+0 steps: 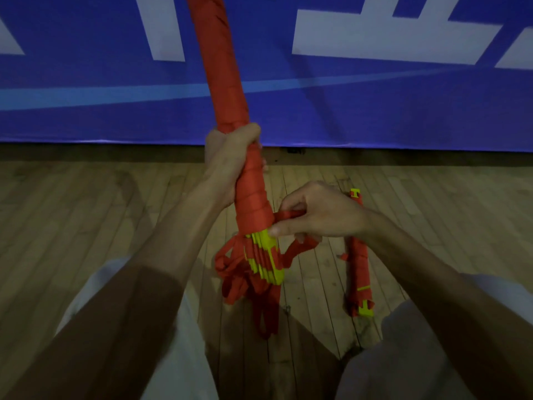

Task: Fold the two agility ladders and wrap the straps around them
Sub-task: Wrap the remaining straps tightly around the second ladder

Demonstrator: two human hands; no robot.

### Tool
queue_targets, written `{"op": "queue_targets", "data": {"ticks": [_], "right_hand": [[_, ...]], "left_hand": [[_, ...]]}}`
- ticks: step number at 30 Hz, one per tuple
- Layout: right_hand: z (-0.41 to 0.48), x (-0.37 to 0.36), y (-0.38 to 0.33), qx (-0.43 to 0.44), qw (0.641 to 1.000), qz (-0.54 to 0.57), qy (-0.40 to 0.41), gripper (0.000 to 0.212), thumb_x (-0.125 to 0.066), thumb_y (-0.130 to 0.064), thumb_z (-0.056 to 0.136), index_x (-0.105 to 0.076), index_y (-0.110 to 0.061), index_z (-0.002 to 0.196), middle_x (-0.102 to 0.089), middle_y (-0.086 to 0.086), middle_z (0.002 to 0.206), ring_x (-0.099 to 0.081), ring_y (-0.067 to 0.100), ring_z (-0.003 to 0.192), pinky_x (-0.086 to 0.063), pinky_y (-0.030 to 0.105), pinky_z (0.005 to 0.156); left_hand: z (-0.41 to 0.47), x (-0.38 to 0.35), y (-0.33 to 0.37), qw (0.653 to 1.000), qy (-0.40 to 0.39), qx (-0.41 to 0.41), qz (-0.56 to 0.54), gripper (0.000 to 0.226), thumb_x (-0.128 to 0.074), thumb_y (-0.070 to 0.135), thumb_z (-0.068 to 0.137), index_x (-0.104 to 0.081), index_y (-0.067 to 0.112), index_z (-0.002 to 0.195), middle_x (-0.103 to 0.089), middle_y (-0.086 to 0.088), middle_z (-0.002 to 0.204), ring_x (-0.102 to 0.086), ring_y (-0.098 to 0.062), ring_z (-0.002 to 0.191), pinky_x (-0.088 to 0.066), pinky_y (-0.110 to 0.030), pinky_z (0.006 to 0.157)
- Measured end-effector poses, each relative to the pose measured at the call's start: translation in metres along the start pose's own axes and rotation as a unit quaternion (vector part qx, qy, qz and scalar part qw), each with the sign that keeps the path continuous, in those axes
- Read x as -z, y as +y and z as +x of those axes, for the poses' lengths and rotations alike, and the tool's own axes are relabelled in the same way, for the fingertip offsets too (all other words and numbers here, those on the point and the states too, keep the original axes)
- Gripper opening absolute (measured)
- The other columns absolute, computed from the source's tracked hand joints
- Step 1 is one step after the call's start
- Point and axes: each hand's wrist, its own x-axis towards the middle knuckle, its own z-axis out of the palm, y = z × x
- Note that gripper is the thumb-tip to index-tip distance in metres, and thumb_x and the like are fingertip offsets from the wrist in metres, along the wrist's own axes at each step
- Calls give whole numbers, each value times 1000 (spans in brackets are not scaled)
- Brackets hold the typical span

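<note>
Above the wooden floor (115, 212), the left grip (230, 166) clenches round the near-upright, strap-wound ladder bundle (222, 67); the right grip (320, 215) pinches the loose red strap (286, 214) beside its yellow rungs (266, 249). The second wrapped ladder (359, 264) lies on the floor at right.

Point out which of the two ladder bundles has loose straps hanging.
The upright bundle gripped by the left hand: red straps dangle under its yellow rungs, and the right hand pinches one. The other bundle lies wrapped on the floor.
</note>
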Motion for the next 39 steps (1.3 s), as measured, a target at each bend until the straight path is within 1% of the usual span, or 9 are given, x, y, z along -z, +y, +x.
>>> {"op": "queue_targets", "data": {"ticks": [4,8,11,18,21,27,31,35,39], "right_hand": [[0,-10,-6,-30,999,-19,-15,17,-57,-15,93,-62,-18,76,-66,-9,62,-57,3,52,-46,23,57],[3,-29,-11,-44,995,-91,-5,45,-63,-59,84,-67,-14,87,-69,-2,76,-66,10,71,-54,26,69],[6,-45,-10,-57,987,-136,69,48,-75,-60,70,-65,-15,82,-69,1,75,-68,14,72,-56,30,67],[-1,-16,0,-80,984,153,36,23,-79,-17,78,-69,-8,97,-74,9,91,-72,20,84,-59,38,80],[-9,-7,4,-21,964,264,-10,23,-72,-11,83,-66,-5,105,-73,11,98,-71,21,90,-59,34,83],[-9,-7,5,2,961,269,-58,17,-72,-16,76,-67,-18,92,-74,-10,83,-70,5,82,-52,20,74],[-14,2,-7,-8,974,215,-75,16,-62,-27,91,-58,-17,80,-66,-22,60,-62,-10,61,-44,5,61],[-11,5,-4,-22,983,183,-1,54,-28,-45,99,-53,-12,63,-50,-10,43,-44,0,40,-35,9,45],[-3,14,11,13,950,306,59,35,-43,-46,96,-66,-20,96,-52,6,67,-46,14,57,-40,23,55]], "left_hand": [[8,-3,-11,988,116,-42,90,39,-71,18,70,-56,14,106,-59,0,82,-57,-15,64,-54,-33,59],[13,-4,-18,976,178,-61,111,54,-75,28,70,-50,13,116,-59,5,87,-58,-10,68,-47,-28,61],[12,-5,-22,978,182,-20,98,61,-72,38,74,-45,12,122,-56,6,88,-57,-11,73,-52,-32,70],[12,-2,-14,990,131,-15,56,39,-61,36,88,-41,15,114,-57,3,97,-61,-14,86,-52,-31,71],[8,0,-5,993,52,7,-106,60,-74,32,75,-50,4,122,-63,-8,97,-65,-18,78,-56,-32,66],[-8,-2,1,950,-150,84,-261,4,-59,13,82,-59,11,85,-68,-9,92,-71,-25,83,-57,-38,82],[-4,2,4,971,-131,112,-168,10,-56,14,88,-57,9,78,-59,-6,67,-59,-15,57,-55,-25,62],[0,3,-1,978,-77,150,-123,11,-54,15,88,-54,6,82,-58,-8,67,-59,-17,50,-52,-23,49],[8,13,-6,974,-66,172,-134,23,-50,23,92,-61,5,101,-65,-8,80,-68,-22,71,-55,-27,49]]}}
